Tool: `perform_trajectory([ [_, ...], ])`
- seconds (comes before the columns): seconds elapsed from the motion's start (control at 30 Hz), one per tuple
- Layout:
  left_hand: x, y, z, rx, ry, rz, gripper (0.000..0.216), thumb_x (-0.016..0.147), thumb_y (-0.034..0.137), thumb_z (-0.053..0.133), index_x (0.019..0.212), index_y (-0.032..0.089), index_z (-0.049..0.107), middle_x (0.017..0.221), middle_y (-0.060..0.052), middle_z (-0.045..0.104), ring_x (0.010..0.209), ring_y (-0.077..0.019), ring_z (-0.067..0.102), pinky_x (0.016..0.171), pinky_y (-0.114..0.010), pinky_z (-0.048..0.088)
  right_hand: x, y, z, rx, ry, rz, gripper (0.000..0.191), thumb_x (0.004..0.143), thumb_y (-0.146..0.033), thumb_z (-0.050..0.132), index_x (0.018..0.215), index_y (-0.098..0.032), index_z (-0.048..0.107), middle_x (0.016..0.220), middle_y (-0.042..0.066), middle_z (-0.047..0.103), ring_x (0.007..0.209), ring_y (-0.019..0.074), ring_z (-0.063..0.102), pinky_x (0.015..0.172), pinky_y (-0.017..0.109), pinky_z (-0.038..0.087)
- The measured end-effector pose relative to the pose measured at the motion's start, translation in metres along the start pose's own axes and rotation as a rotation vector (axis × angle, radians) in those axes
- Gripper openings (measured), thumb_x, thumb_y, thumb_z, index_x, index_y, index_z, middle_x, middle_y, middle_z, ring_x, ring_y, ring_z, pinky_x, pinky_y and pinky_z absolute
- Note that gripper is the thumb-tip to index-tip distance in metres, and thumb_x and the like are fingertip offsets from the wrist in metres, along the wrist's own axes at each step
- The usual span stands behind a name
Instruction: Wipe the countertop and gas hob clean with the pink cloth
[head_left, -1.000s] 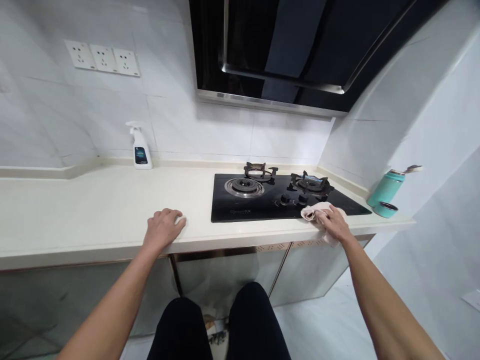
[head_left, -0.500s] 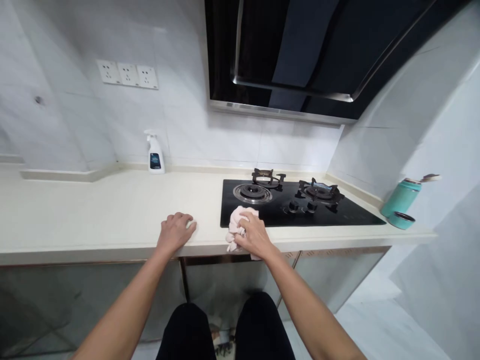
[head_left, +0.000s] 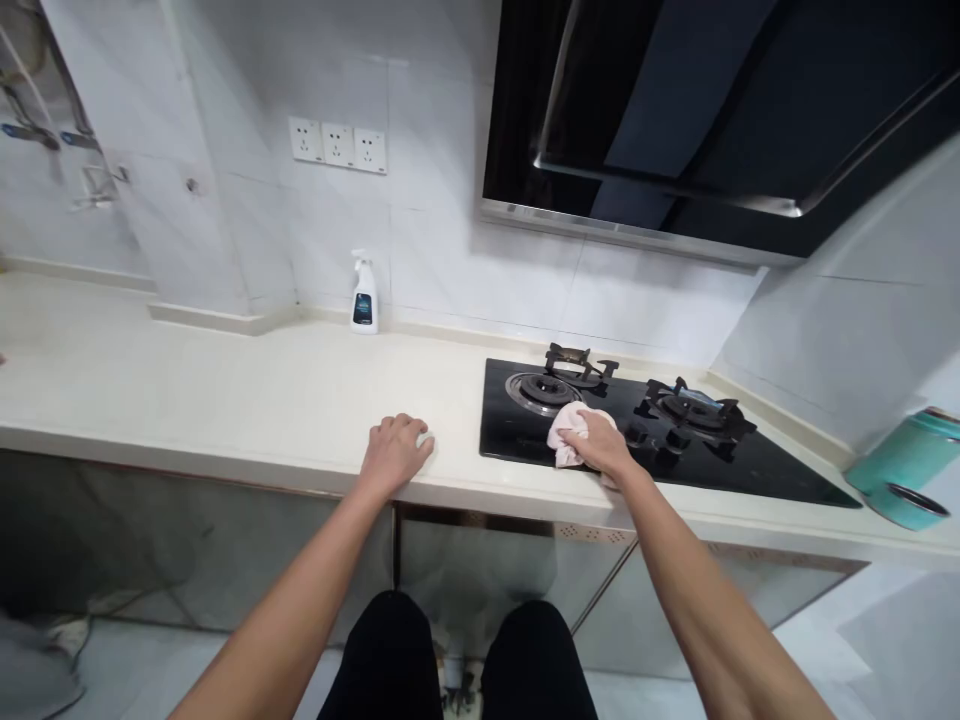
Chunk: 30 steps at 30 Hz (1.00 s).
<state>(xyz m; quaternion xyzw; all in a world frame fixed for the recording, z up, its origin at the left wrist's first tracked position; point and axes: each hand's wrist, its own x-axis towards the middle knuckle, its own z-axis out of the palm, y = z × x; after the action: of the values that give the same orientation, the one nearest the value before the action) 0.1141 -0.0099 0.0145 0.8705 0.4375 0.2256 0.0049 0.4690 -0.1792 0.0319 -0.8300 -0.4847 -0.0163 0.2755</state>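
Note:
My right hand [head_left: 602, 445] presses a crumpled pale pink cloth [head_left: 568, 428] onto the black glass gas stove [head_left: 517, 435], near its front edge and just in front of the left burner [head_left: 541, 390]. Part of the cloth hangs out below the palm. To the left of the stove, my left hand [head_left: 395, 453] rests on the cream countertop [head_left: 300, 400] with its fingers curled. A small whitish bit shows between thumb and forefinger; what it is, I cannot make out. The left burner's pan support [head_left: 581, 367] sits off it, at the back of the stove.
A white spray bottle [head_left: 364, 295] stands against the tiled wall below the sockets [head_left: 337, 145]. A black range hood [head_left: 675, 110] hangs over the stove. Turquoise containers [head_left: 911, 450] stand at the right end, with brown-framed cabinets [head_left: 480, 560] below the counter.
My right hand has moved the cloth from the stove's front left corner rightward along its front edge. The left hand stays on the counter. The view has turned left.

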Motion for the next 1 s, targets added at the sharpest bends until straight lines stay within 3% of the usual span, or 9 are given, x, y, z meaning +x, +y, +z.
perform_trajectory([
  [0.13, 0.0, 0.001, -0.001, 0.001, 0.008, -0.009, 0.036, 0.102, 0.04, 0.05, 0.12, 0.022, 0.076, 0.131, -0.014, 0.07, 0.125, -0.0353, 0.057, 0.105, -0.047, 0.041, 0.008, -0.047, 0.039, -0.011, -0.017, -0.089, 0.077, 0.084, -0.069, 0.068, 0.144, -0.021, 0.06, 0.158, 0.019, 0.05, 0.151, 0.0425, 0.04, 0.123, 0.059, 0.032],
  [0.33, 0.0, -0.002, -0.003, -0.011, 0.007, -0.014, 0.039, 0.106, 0.043, 0.046, 0.118, 0.022, 0.077, 0.132, -0.013, 0.072, 0.125, -0.0344, 0.059, 0.104, -0.046, 0.043, 0.021, -0.125, 0.071, 0.063, -0.066, -0.303, 0.047, 0.089, -0.035, 0.069, 0.133, -0.023, 0.065, 0.144, 0.013, 0.063, 0.135, 0.0315, 0.056, 0.115, 0.049, 0.043],
  [0.43, 0.002, -0.005, -0.004, 0.003, 0.015, -0.013, 0.04, 0.106, 0.041, 0.044, 0.118, 0.022, 0.077, 0.13, -0.013, 0.073, 0.123, -0.0333, 0.061, 0.101, -0.045, 0.045, 0.005, -0.152, 0.079, 0.104, -0.084, -0.449, 0.044, 0.084, -0.026, 0.072, 0.128, -0.024, 0.067, 0.137, 0.009, 0.066, 0.127, 0.0273, 0.059, 0.11, 0.042, 0.046],
  [0.6, 0.005, -0.012, -0.006, -0.004, 0.021, -0.028, 0.047, 0.11, 0.037, 0.03, 0.118, 0.021, 0.074, 0.125, -0.013, 0.074, 0.12, -0.0303, 0.064, 0.099, -0.042, 0.046, -0.043, -0.181, 0.094, 0.15, -0.113, -0.633, 0.047, 0.083, -0.027, 0.073, 0.129, -0.028, 0.065, 0.136, 0.006, 0.064, 0.121, 0.0254, 0.059, 0.106, 0.039, 0.047],
  [0.7, 0.007, -0.015, -0.006, -0.009, 0.014, -0.034, 0.049, 0.11, 0.038, 0.028, 0.115, 0.022, 0.074, 0.121, -0.012, 0.076, 0.118, -0.0287, 0.065, 0.096, -0.039, 0.047, -0.062, -0.178, 0.091, 0.167, -0.108, -0.691, 0.045, 0.084, -0.025, 0.069, 0.129, -0.027, 0.065, 0.132, 0.006, 0.064, 0.118, 0.0256, 0.058, 0.104, 0.039, 0.047],
  [0.8, 0.009, -0.017, -0.006, -0.012, 0.001, -0.042, 0.046, 0.108, 0.039, 0.033, 0.114, 0.022, 0.075, 0.124, -0.011, 0.077, 0.12, -0.0288, 0.066, 0.096, -0.038, 0.048, -0.075, -0.152, 0.078, 0.167, -0.06, -0.746, 0.042, 0.083, -0.024, 0.068, 0.126, -0.026, 0.065, 0.128, 0.007, 0.064, 0.113, 0.0266, 0.058, 0.1, 0.041, 0.046],
  [0.9, 0.009, -0.017, -0.007, -0.02, -0.011, -0.047, 0.043, 0.106, 0.039, 0.038, 0.116, 0.023, 0.076, 0.128, -0.011, 0.076, 0.123, -0.0303, 0.064, 0.099, -0.041, 0.048, -0.089, -0.105, 0.056, 0.16, 0.048, -0.682, 0.044, 0.08, -0.025, 0.067, 0.124, -0.027, 0.066, 0.13, 0.007, 0.065, 0.11, 0.0278, 0.057, 0.097, 0.042, 0.046],
  [1.0, 0.008, -0.015, -0.007, -0.031, -0.022, -0.04, 0.041, 0.105, 0.04, 0.041, 0.117, 0.024, 0.076, 0.13, -0.01, 0.075, 0.126, -0.0307, 0.062, 0.103, -0.042, 0.046, -0.104, -0.041, 0.025, 0.156, 0.144, -0.534, 0.042, 0.08, -0.028, 0.061, 0.122, -0.024, 0.066, 0.125, 0.01, 0.067, 0.108, 0.0305, 0.057, 0.096, 0.045, 0.045],
])
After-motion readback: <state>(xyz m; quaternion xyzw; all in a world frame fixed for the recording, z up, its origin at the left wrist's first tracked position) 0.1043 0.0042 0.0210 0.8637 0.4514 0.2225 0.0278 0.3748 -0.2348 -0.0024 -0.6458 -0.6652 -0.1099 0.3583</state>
